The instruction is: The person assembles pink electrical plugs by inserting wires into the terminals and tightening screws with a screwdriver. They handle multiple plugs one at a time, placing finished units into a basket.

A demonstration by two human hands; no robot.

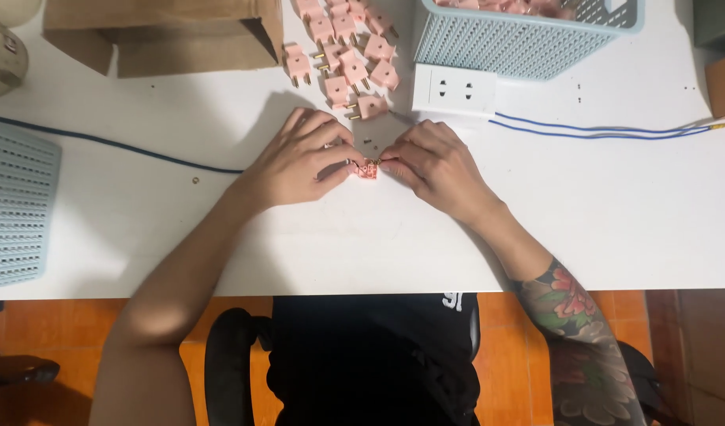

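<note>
White tabletop (615, 229) fills the head view, with orange floor tiles below its near edge. At centre, the left hand (299, 162) and the right hand (433, 166) meet, fingertips of both pinched shut on one small pink plastic plug body (367, 169) resting on or just above the table; what the fingers do inside it is too small to tell. At twelve o'clock from the hands lies a loose cluster of pink two-pin plugs (343, 47), their brass pins showing, which look finished. Toward one o'clock sits a white wall socket block (454, 89), touching a pale blue perforated plastic basket (520, 39) holding more pink pieces. Thin blue wires (599, 128) run off toward three o'clock. A brown cardboard box (165, 35) stands at eleven o'clock, a second blue basket (15, 213) at nine. Judging by the pile, many plugs are done; the held one is not, and the basket holds more.
</note>
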